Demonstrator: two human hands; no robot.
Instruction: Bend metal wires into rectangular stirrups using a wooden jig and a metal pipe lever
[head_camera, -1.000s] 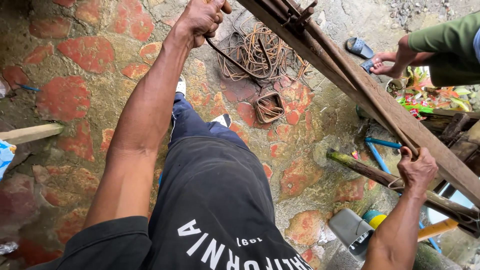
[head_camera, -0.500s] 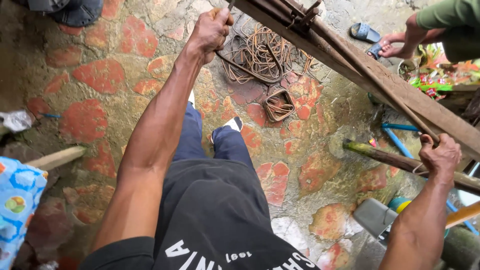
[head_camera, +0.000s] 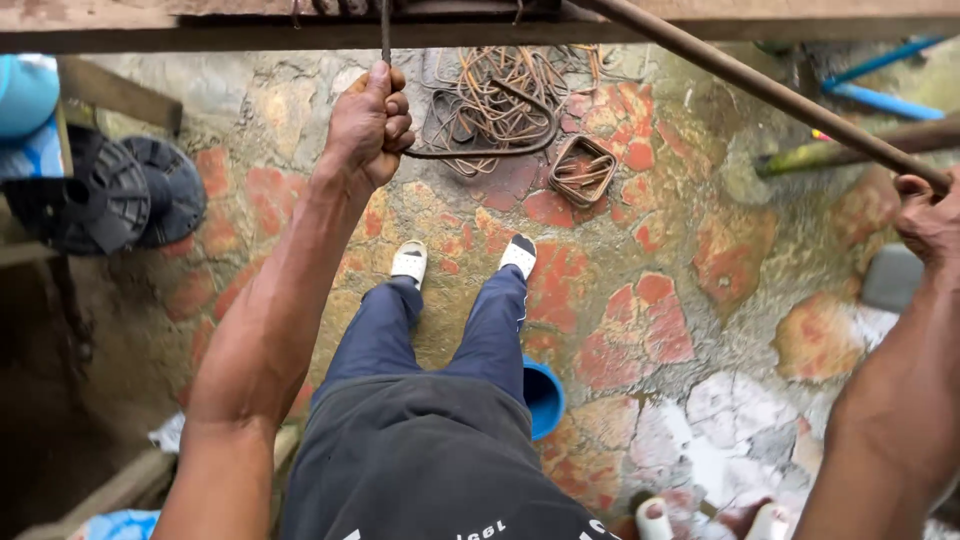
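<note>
Underfoot, a stone floor (head_camera: 700, 270) of red and grey patches fills most of the view, with the person's two white shoes (head_camera: 465, 260) planted near its centre. Across the top edge runs a wooden bench (head_camera: 150, 22), seen from above and behind. From it a long rusty bar (head_camera: 760, 90) slopes down to the right, and the right hand (head_camera: 930, 220) is closed around its lower end. The left hand (head_camera: 368, 125) is clenched on a thin upright rod (head_camera: 385, 30), which bends away below the fist into a curved length (head_camera: 490, 150) lying just over the floor. Beyond that hand lies a loose tangle of bent wire (head_camera: 510, 95), and just beside it a small stack of finished square ties (head_camera: 583, 170). Judged from this layout, some ties are already formed and piled, while the rod in hand is only partly bent and the tangle awaits shaping. Black spools (head_camera: 120, 195) sit at far left, blue pipes (head_camera: 880, 95) at upper right, and a blue cup (head_camera: 545, 395) beside the right leg.
</note>
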